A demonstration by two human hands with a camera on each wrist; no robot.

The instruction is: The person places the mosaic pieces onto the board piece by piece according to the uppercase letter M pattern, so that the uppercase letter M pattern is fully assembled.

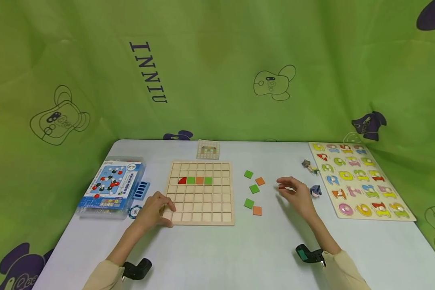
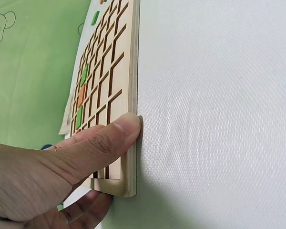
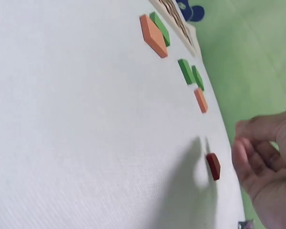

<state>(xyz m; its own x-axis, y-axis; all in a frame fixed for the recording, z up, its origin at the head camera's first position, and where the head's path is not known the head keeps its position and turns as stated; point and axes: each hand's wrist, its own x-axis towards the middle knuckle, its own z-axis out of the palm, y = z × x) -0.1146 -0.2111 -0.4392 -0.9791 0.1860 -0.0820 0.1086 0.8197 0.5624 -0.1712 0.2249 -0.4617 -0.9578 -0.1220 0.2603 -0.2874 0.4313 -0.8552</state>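
Note:
A wooden grid board lies in the middle of the white table. Its third row holds a red piece, then green, orange and green tiles. My left hand holds the board's near left corner: the thumb presses on the front rim while the fingers curl round the side. To the right, my right hand hovers with loosely curled fingers just beside a small red tile on the table, not touching it. Several green and orange tiles lie loose between board and right hand.
A blue boxed kit, a blue block stack and a round chip sit left of the board. A pattern card lies behind it. A number puzzle and two small figures are on the right. Green cloth surrounds the table.

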